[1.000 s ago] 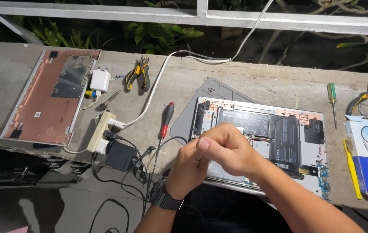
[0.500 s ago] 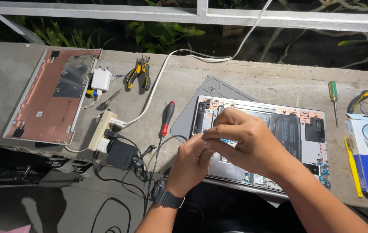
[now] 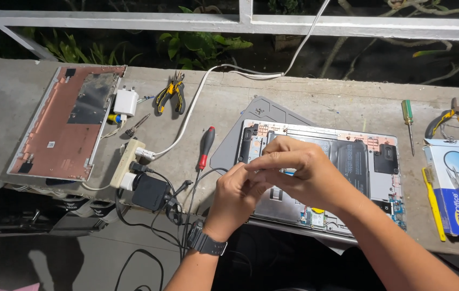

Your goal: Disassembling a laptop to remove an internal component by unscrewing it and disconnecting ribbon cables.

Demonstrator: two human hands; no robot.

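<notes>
The ledge (image 3: pixel 315 99) carries the opened laptop (image 3: pixel 348 161) near its front edge, its battery and boards lying bare in the shell. The detached cover (image 3: pixel 65 124) lies at the left end. My right hand (image 3: pixel 299 170) and left hand (image 3: pixel 235 196) meet over the laptop, fingertips pinched together; I cannot tell what they grasp. A red screwdriver (image 3: pixel 205 147) lies just left.

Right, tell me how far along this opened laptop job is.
Done: the copper-coloured laptop bottom cover lies detached at the left, and the grey opened laptop shows its black battery and boards. In hand: left hand and right hand meet over its middle, pinching something too small to tell. Left: the cover is not yet back on; the red-handled screwdriver lies unused.
</notes>
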